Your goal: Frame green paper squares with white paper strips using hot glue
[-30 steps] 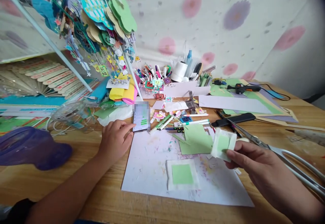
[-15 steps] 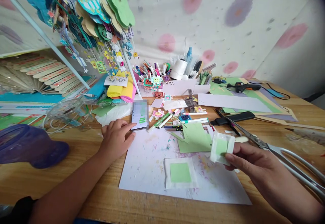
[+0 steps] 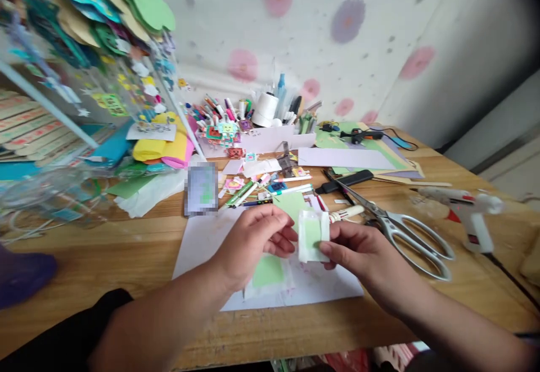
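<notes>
Above the white sheet (image 3: 320, 287), both hands' (image 3: 253, 242) (image 3: 358, 254) grip on green-and-white square (image 3: 313, 236).

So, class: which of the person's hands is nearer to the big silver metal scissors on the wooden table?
Right. The right hand sits just beside the scissors; the left hand is farther away.

Soft, even daylight; left edge blurred (wide-angle stretch), top-right corner darkened.
</notes>
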